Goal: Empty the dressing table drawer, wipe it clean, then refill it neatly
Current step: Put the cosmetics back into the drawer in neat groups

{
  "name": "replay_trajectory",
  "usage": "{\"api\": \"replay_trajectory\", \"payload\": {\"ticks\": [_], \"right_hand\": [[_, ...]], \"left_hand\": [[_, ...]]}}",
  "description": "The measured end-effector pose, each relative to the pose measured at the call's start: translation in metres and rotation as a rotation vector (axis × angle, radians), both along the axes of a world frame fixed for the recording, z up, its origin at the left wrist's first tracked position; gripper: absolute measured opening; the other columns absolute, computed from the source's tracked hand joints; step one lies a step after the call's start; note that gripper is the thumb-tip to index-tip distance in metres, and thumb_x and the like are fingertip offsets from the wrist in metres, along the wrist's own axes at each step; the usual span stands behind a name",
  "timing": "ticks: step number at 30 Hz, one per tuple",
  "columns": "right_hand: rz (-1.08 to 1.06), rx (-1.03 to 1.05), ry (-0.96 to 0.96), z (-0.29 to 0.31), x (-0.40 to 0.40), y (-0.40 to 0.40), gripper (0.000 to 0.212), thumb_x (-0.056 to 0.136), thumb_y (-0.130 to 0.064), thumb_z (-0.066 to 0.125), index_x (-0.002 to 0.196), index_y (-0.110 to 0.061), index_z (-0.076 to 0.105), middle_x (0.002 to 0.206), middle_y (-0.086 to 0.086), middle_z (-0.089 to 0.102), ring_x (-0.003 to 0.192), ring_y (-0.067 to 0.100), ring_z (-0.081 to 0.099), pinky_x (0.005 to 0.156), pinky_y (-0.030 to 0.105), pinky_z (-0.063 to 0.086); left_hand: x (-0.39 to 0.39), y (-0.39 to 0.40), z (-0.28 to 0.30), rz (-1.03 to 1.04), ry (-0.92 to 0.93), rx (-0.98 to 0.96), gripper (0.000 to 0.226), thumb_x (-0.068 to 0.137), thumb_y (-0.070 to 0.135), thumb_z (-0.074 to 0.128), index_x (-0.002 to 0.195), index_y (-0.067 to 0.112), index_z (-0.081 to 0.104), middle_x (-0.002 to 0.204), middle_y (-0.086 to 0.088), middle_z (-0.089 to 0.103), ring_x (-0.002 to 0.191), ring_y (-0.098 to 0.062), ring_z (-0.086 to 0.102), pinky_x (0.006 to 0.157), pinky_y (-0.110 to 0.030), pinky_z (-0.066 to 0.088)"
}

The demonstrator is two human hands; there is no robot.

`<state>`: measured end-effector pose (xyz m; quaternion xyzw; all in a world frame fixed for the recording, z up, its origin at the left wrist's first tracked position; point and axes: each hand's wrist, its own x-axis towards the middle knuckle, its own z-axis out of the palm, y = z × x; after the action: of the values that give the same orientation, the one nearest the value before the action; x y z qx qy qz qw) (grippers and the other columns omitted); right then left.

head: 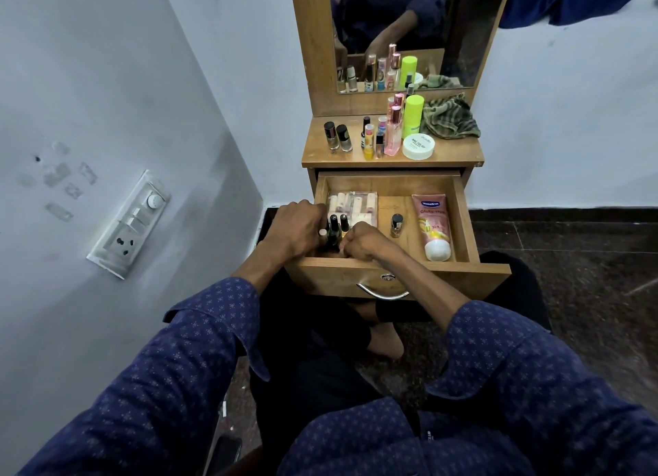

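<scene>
Pulled-out wooden drawer (463, 219) sits at 12 o'clock from the person, under the wooden surface (452, 151). Both hands work its near-left corner: left hand (297, 230) curled round small dark-capped nail polish bottles (334, 228), right hand (359, 244) curled beside them; can't tell if it grips one. Behind: clear case of pale tubes (352, 205). At 2 o'clock: lone bottle (396, 224), pink lotion tube (432, 226). Green rag (450, 117) lies on the surface w/ more bottles. Risk: bunched upright bottles could topple if nudged, & glass may crack.
</scene>
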<state>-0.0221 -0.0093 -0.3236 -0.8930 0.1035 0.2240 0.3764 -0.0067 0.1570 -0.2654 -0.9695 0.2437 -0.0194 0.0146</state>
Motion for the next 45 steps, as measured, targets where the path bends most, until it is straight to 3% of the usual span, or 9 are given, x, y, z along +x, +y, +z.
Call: {"api": "replay_trajectory", "payload": {"ticks": [4,8,11,16,19,25,35,41,45], "right_hand": [[0.048,-0.002,0.018,0.003,0.000,-0.004,0.018,0.093,-0.001,0.066,0.107,0.003,0.077,0.109,0.015,0.077,0.104,0.028,0.073,0.094,0.043,0.059],[0.055,0.026,0.033,0.027,-0.005,-0.021,0.015,0.101,-0.003,0.060,0.109,0.000,0.073,0.101,0.012,0.075,0.073,0.015,0.067,0.063,0.023,0.055],[-0.006,0.063,-0.057,0.052,0.003,-0.041,0.010,0.102,-0.005,0.062,0.098,-0.007,0.072,0.099,0.011,0.079,0.070,0.013,0.068,0.052,0.019,0.051],[-0.081,-0.069,-0.351,0.092,0.023,-0.082,0.016,0.098,-0.015,0.068,0.086,-0.021,0.075,0.084,-0.002,0.078,0.077,0.015,0.076,0.075,0.038,0.064],[-0.116,-0.205,-0.543,0.115,0.033,-0.100,0.012,0.093,-0.022,0.070,0.084,-0.022,0.079,0.076,-0.006,0.077,0.073,0.013,0.074,0.076,0.037,0.062],[-0.094,-0.353,-0.765,0.146,0.049,-0.109,0.011,0.093,-0.031,0.070,0.094,-0.024,0.079,0.087,-0.006,0.074,0.080,0.016,0.067,0.067,0.032,0.055],[-0.057,-0.380,-0.819,0.152,0.059,-0.100,0.010,0.094,-0.028,0.070,0.095,-0.024,0.078,0.081,-0.004,0.072,0.078,0.017,0.063,0.070,0.030,0.048],[-0.074,-0.351,-0.808,0.142,0.054,-0.099,0.011,0.090,-0.027,0.067,0.090,-0.024,0.077,0.076,-0.006,0.071,0.074,0.016,0.067,0.065,0.031,0.054],[-0.084,-0.329,-0.795,0.135,0.050,-0.095,0.010,0.094,-0.027,0.068,0.089,-0.024,0.076,0.071,-0.009,0.070,0.071,0.012,0.065,0.081,0.036,0.054]], "left_hand": [[0.003,-0.001,0.003,-0.021,0.050,-0.034,0.031,0.081,0.045,0.080,0.100,0.028,0.062,0.094,-0.001,0.069,0.080,-0.026,0.062,0.069,-0.035,0.044],[0.009,-0.005,0.010,-0.073,0.098,-0.096,0.036,0.082,0.057,0.081,0.098,0.030,0.063,0.088,0.004,0.068,0.081,-0.022,0.064,0.070,-0.037,0.049],[0.015,-0.014,0.020,-0.114,0.088,-0.151,0.036,0.088,0.060,0.074,0.097,0.026,0.068,0.088,0.002,0.070,0.083,-0.022,0.065,0.067,-0.035,0.046],[0.034,-0.039,0.043,-0.130,-0.010,-0.294,0.030,0.099,0.052,0.063,0.098,0.022,0.066,0.089,0.001,0.069,0.081,-0.020,0.063,0.064,-0.033,0.040],[0.051,-0.057,0.060,-0.106,-0.095,-0.369,0.026,0.102,0.046,0.059,0.104,0.021,0.067,0.091,-0.001,0.070,0.083,-0.022,0.064,0.065,-0.034,0.040],[0.085,-0.077,0.086,0.003,-0.202,-0.498,0.015,0.101,0.032,0.060,0.109,0.022,0.067,0.096,0.000,0.077,0.092,-0.026,0.070,0.077,-0.040,0.056],[0.127,-0.096,0.095,-0.145,-0.182,-0.231,0.047,0.101,0.030,0.069,0.147,0.028,0.060,0.137,-0.010,0.058,0.116,-0.032,0.064,0.087,-0.039,0.053],[0.125,-0.102,0.094,-0.177,-0.203,-0.246,0.032,0.098,0.023,0.073,0.129,0.025,0.071,0.122,-0.006,0.063,0.105,-0.029,0.064,0.083,-0.044,0.057],[0.121,-0.102,0.094,-0.154,-0.208,-0.282,0.018,0.096,0.018,0.073,0.114,0.017,0.075,0.114,-0.006,0.066,0.097,-0.028,0.066,0.078,-0.045,0.058]]}}
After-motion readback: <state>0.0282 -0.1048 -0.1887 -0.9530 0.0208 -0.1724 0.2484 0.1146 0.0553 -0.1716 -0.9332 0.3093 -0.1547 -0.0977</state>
